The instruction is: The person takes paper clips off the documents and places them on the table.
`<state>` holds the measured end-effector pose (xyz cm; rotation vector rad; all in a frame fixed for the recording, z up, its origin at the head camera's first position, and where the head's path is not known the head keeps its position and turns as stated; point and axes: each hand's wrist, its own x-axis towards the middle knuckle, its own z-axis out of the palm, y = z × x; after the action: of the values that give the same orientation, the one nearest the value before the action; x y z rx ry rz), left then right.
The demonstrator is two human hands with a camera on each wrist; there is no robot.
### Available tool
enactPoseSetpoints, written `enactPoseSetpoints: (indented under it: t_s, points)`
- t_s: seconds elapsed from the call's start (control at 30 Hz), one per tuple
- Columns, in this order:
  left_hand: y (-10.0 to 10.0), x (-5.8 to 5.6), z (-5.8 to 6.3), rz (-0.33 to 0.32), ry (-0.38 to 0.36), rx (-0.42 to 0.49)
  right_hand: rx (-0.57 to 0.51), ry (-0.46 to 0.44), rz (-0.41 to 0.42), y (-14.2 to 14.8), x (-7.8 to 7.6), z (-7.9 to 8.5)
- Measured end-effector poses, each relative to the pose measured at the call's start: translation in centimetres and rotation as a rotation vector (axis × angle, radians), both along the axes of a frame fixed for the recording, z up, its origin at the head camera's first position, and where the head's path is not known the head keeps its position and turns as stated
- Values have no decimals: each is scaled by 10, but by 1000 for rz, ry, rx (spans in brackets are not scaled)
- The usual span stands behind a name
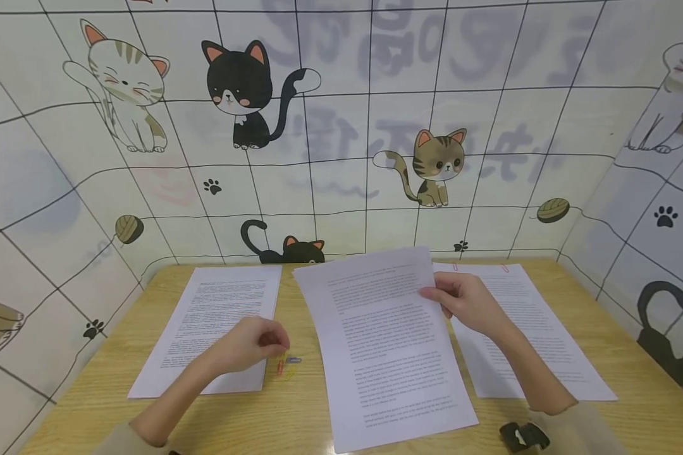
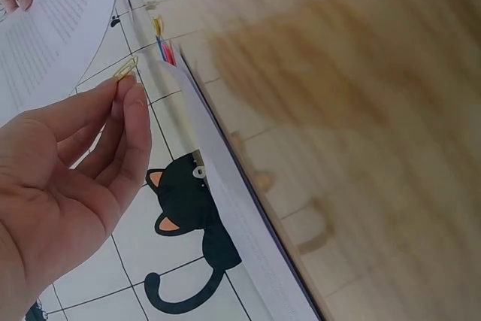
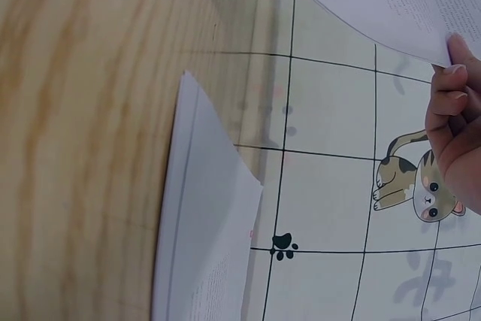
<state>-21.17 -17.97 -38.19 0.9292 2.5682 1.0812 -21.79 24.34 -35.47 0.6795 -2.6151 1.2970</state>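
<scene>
My right hand (image 1: 469, 303) pinches the right edge of a printed paper sheet (image 1: 393, 354), which it holds up above the middle of the table. In the right wrist view the thumb lies on the face of the page. Between the thumb and fingertips of my left hand (image 1: 253, 344) is a yellow paper clip (image 2: 126, 68), seen best in the left wrist view. Just below that hand a few coloured paper clips (image 1: 281, 366) lie on the table, beside the left paper stack.
A stack of printed paper (image 1: 216, 328) lies at the left of the wooden table (image 1: 296, 404). Another paper stack (image 1: 523, 335) lies at the right, with two pinkish-red paper clips (image 1: 504, 268) on its far edge. Behind stands a wall covering (image 1: 341, 177) with cat drawings.
</scene>
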Motion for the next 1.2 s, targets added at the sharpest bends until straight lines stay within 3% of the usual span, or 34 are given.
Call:
enactPoseSetpoints:
  t_s: [0.27, 0.73, 1.0, 1.2]
  points:
    - [-2, 3, -5, -56, -30, -33, -10, -8, 7, -1, 1, 1]
    - [-6, 2, -10, -72, -51, -91, -11, -21, 1, -2, 1, 1]
    - [-9, 1, -8, -61, -30, -21, -3, -15, -3, -2, 1, 2]
    - [-12, 0, -6, 9, 67, -11, -8, -7, 0, -1, 1, 1]
